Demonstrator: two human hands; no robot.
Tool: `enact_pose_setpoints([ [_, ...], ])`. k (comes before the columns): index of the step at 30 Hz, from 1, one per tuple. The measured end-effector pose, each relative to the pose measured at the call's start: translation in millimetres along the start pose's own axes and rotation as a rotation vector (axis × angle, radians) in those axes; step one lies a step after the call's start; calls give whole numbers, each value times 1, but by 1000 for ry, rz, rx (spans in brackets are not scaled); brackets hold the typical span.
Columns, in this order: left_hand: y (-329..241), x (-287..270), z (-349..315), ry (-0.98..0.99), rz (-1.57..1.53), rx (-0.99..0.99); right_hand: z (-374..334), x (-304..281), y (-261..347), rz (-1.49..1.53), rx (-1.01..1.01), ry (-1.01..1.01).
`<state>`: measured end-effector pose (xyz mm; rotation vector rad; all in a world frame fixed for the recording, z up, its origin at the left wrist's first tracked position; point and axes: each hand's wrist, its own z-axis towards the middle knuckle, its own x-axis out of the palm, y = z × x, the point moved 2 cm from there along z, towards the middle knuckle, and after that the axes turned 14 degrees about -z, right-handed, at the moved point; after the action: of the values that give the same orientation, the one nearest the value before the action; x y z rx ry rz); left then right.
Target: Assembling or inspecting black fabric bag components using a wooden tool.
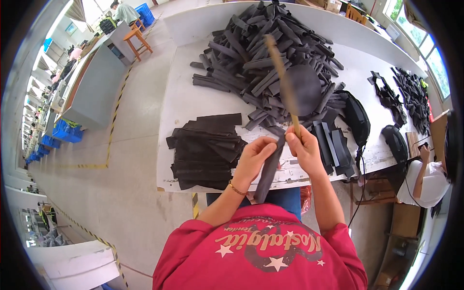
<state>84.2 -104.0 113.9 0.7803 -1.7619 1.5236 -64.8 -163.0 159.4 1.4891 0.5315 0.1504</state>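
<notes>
My left hand (255, 158) is closed on a narrow dark grey fabric strip (270, 171), which hangs down toward my lap. In my right hand (303, 149) is a long thin wooden stick (281, 72), smeared by motion and pointing up over the pile. My right thumb is close to the strip's upper end; I cannot tell whether it touches. Behind the stick a dark rounded shape (305, 91) is blurred; whether it is joined to the stick cannot be made out. Beyond my hands rises a big heap of rolled dark fabric strips (237, 53).
Flat black strips (205, 152) lie stacked left on the white table (183, 104). More strips (333, 147) and black padded pieces (356, 118) lie right. A cable (360, 193) hangs off the edge. A co-worker (425, 179) sits at far right; a wooden stool (137, 42) stands beyond left.
</notes>
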Motion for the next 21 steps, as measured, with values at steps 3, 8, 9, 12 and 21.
enact_pose_setpoints([
  [3, -4, 1, 6, -113, 151, 203, -10, 12, -16, 116, -68, -38],
  [8, 1, -16, 10, -261, 16, 243, -17, 32, -27, 77, 35, -35],
  [9, -2, -21, 12, -260, 0, 271, -17, 34, -27, 158, 65, -8],
  [12, -12, -20, 18, -259, -202, 326, -19, 29, -36, 177, 76, 27],
  [21, 31, -24, -8, -3, 382, -118, 18, 28, -14, -131, -60, -261],
])
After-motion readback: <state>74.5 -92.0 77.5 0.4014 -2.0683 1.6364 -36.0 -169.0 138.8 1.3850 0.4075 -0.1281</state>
